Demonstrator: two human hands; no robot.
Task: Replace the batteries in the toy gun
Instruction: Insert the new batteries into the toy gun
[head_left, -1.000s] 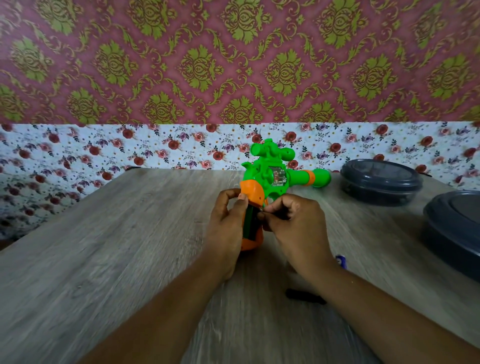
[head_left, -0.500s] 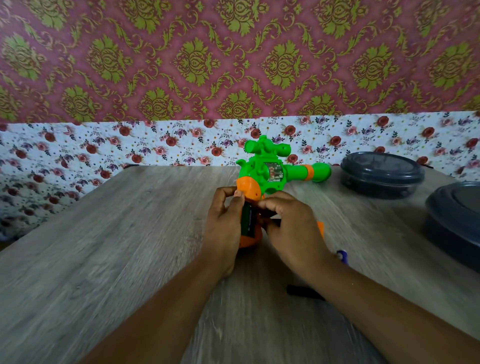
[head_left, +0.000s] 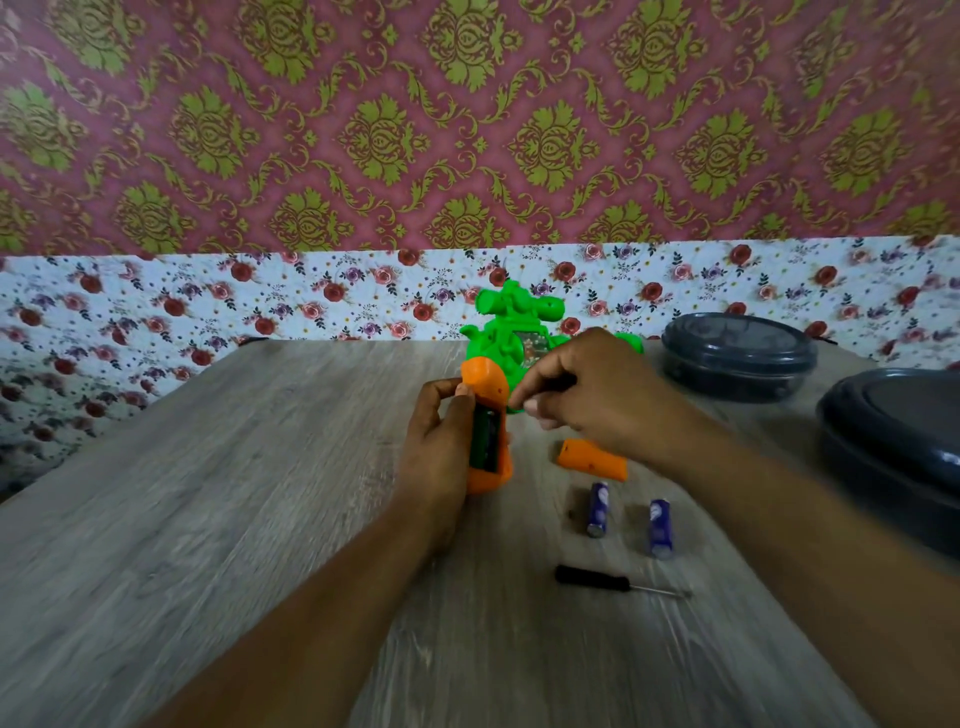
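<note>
The green toy gun (head_left: 498, 338) stands on its orange handle (head_left: 485, 379) on the wooden table (head_left: 208, 519). My left hand (head_left: 436, 452) grips the handle from the left. The handle's battery compartment is open toward me, and a dark battery (head_left: 485, 439) sits inside it. Just right of the handle, my right hand (head_left: 608, 395) hovers with curled fingers that pinch a small dark object (head_left: 558, 385), mostly hidden. The orange compartment cover (head_left: 592, 460) lies loose on the table. Two blue batteries (head_left: 597, 509) (head_left: 661, 527) lie in front of it.
A small black-handled screwdriver (head_left: 613, 579) lies near the blue batteries, toward me. Two dark grey lidded containers (head_left: 737, 358) (head_left: 893, 447) stand at the right. The table's back edge meets a flowered wall.
My right hand has pulled away from the compartment, up and to the right, with a dark object in its fingers. The cover, blue batteries and screwdriver it hid now show. My left hand keeps its grip.
</note>
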